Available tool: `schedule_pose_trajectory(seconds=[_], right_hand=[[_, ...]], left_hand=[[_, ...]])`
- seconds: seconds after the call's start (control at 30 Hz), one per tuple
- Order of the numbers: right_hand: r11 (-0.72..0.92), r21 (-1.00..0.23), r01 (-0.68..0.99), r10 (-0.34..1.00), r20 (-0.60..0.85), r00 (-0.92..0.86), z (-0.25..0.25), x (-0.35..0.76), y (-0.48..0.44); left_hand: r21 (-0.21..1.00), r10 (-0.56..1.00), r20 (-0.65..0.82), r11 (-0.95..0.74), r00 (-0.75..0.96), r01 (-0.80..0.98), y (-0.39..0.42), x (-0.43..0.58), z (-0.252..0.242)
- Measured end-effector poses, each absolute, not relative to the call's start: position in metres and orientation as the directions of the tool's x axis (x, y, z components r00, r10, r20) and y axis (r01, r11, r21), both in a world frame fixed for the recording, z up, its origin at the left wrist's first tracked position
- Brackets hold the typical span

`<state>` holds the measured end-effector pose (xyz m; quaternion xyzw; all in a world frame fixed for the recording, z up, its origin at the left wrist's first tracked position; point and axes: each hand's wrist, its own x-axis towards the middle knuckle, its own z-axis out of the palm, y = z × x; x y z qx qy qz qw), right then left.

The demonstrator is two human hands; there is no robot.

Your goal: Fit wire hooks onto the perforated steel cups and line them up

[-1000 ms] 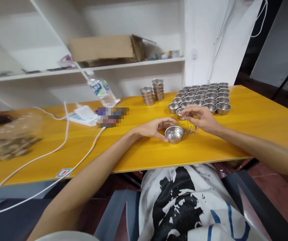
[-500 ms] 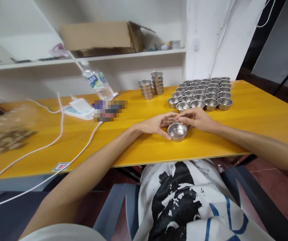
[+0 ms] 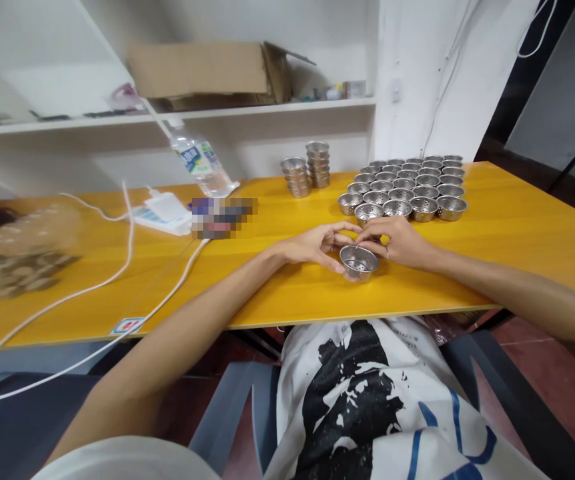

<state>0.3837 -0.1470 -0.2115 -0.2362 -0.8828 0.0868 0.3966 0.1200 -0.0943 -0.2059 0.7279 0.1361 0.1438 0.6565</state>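
A round metal cup with small holes (image 3: 359, 264) is near the front edge of the yellow table (image 3: 277, 293). My left hand (image 3: 321, 245) curves round the cup's left side, thumb against its wall and fingers behind it. At the cup's back rim, my right hand (image 3: 398, 241) has thumb and forefinger pinched together; whatever lies between those fingertips is too small to make out. Behind my hands, rows of similar metal cups (image 3: 424, 208) stand open side up.
Two stacks of metal cups (image 3: 319, 165) stand at the back. Left of them are a leaning water bottle (image 3: 202, 163), a white box (image 3: 165, 212), a white cable (image 3: 131, 247) and a plastic bag of brownish pieces (image 3: 22, 270). A cardboard box (image 3: 200, 70) sits on the shelf.
My right thumb and forefinger have come together at the cup's back rim. The cup looks slightly tilted compared with before, and the whole view has shifted a little.
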Motion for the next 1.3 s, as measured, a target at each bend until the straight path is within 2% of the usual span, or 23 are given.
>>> schedule_pose_trajectory(seconds=[0.3, 0.43, 0.6, 0.77, 0.9, 1.07, 1.17, 1.23, 1.3], right_hand=[[0.893, -0.234, 0.383, 0.43, 0.695, -0.577, -0.221, 0.383, -0.142], [0.875, -0.191, 0.445, 0.438, 0.707, -0.556, -0.224, 0.383, -0.144], [0.887, -0.12, 0.446, 0.38, 0.739, -0.557, -0.227, 0.383, -0.143], [0.879, -0.117, 0.462, 0.384, 0.749, -0.54, -0.228, 0.384, -0.142], [0.848, -0.142, 0.511, 0.451, 0.7, -0.554, -0.228, 0.384, -0.144], [0.833, -0.235, 0.501, 0.506, 0.69, -0.517, -0.223, 0.383, -0.147], [0.812, -0.451, 0.369, 0.583, 0.619, -0.526, -0.214, 0.386, -0.149], [0.746, -0.612, 0.262, 0.624, 0.506, -0.596, -0.207, 0.389, -0.151], [0.673, -0.711, 0.202, 0.622, 0.398, -0.674, -0.2, 0.393, -0.152]], left_hand=[[0.998, 0.444, 0.018, -0.069, 0.896, 0.013, -0.1, 0.123, -0.204], [0.988, 0.464, 0.055, -0.153, 0.884, 0.019, -0.1, 0.124, -0.206], [0.972, 0.44, 0.087, -0.235, 0.894, 0.021, -0.102, 0.125, -0.204], [0.973, 0.445, 0.087, -0.23, 0.891, 0.019, -0.104, 0.126, -0.201], [0.951, 0.46, 0.09, -0.303, 0.883, 0.06, -0.104, 0.126, -0.2], [0.94, 0.47, 0.056, -0.322, 0.881, 0.112, -0.1, 0.123, -0.203], [0.939, 0.484, 0.051, -0.322, 0.874, 0.124, -0.097, 0.121, -0.204], [0.941, 0.484, 0.034, -0.309, 0.875, 0.134, -0.095, 0.12, -0.203], [0.948, 0.472, 0.016, -0.289, 0.882, 0.138, -0.094, 0.119, -0.202]])
